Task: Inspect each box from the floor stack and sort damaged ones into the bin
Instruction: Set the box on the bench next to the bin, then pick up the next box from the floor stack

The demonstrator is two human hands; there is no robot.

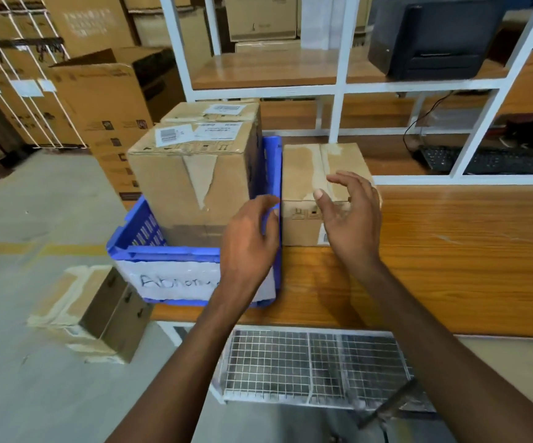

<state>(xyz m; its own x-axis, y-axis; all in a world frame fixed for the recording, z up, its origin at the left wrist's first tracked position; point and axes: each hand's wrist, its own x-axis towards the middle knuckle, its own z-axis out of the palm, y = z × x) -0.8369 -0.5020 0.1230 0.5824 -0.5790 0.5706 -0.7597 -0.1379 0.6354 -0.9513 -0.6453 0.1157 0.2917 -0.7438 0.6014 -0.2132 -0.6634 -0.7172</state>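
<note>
A blue plastic bin [131,238] with a white handwritten label stands on the wooden table's left end. Two cardboard boxes fill it; the near one [188,183] has torn tape down its front. A smaller taped box [303,174] sits on the table just right of the bin. My left hand [249,241] hovers by the bin's right wall, fingers loosely curled, holding nothing. My right hand [351,215] is spread open in front of the smaller box, not gripping it. One taped box [95,311] lies on the floor at the left.
A white shelf frame [338,87] rises behind the table, with a black printer [431,36] on it and a keyboard [482,161] below. Large cartons and a wire cage stand at the back left. A wire mesh rack [309,366] sits under the table edge.
</note>
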